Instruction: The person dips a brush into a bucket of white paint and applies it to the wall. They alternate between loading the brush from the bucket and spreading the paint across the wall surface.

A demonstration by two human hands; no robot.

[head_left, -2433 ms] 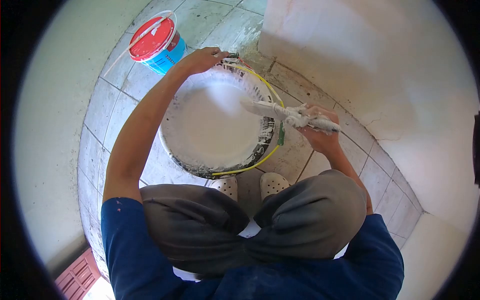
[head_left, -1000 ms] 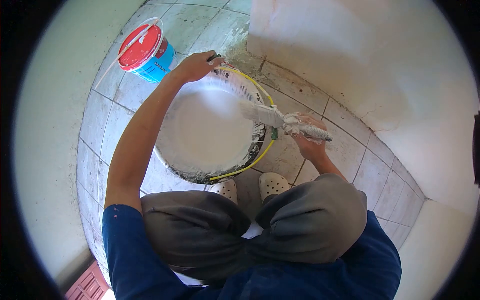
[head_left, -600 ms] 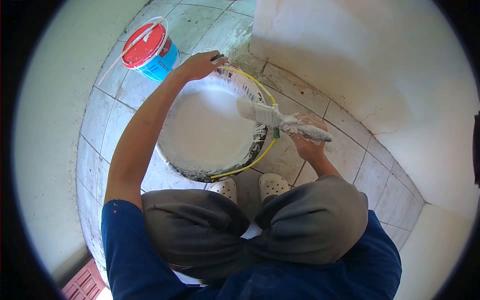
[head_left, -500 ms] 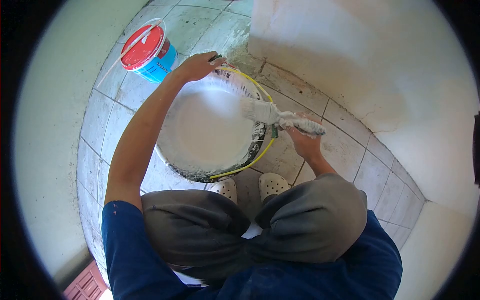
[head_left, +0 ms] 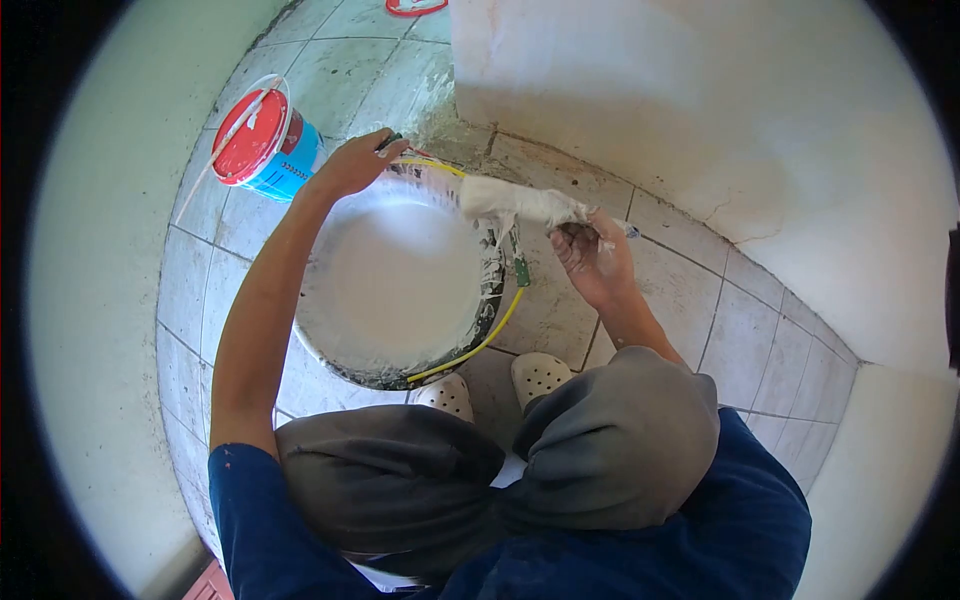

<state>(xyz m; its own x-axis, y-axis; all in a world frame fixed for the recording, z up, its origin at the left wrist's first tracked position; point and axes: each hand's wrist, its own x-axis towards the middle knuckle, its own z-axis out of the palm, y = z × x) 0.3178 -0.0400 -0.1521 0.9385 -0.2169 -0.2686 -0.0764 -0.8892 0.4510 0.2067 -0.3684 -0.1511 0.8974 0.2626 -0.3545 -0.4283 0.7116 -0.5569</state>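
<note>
A round black tub of white paint stands on the floor before my feet, its inner wall and rim smeared white. At its far left rim, my left hand is closed on a dark green handle piece, with the fingers partly hidden. My right hand grips a wide paintbrush by its paint-caked handle. The brush lies roughly level above the tub's right rim, bristles pointing left and thick with paint. Yellow tubing runs along the rim, with a green grip at the right side.
A blue bucket with a red lid and a thin stick across it stands at upper left. Pale walls rise on the left and right. A red ring-shaped item lies on the tiles at the top edge.
The brush has moved up and left relative to the tub and turned in my right hand, whose palm side now shows. My left hand stays at the rim. The view has shifted slightly.
</note>
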